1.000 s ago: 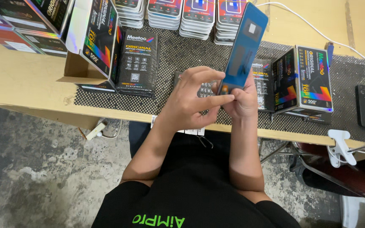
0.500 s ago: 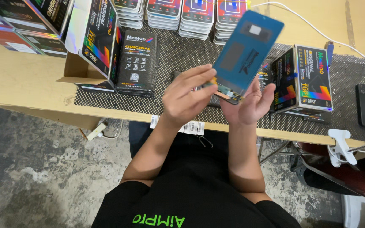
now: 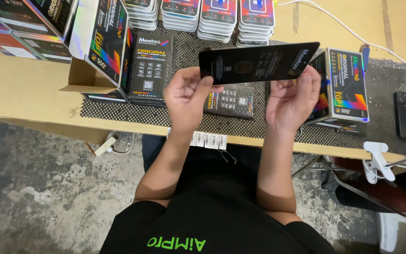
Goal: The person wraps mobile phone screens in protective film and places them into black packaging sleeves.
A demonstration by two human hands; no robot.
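Both hands, left hand [image 3: 187, 98] and right hand [image 3: 291, 96], grip by its ends a flat, glossy black rectangular panel [image 3: 258, 62], held level above the woven black mat [image 3: 189, 61], with printed cardboard boxes [image 3: 149, 68] at ten o'clock.

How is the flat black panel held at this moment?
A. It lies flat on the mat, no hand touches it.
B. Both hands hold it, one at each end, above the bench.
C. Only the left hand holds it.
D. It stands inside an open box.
B: the left hand grips one end of the flat black panel and the right hand grips the other end, with the panel raised above the dark mat.
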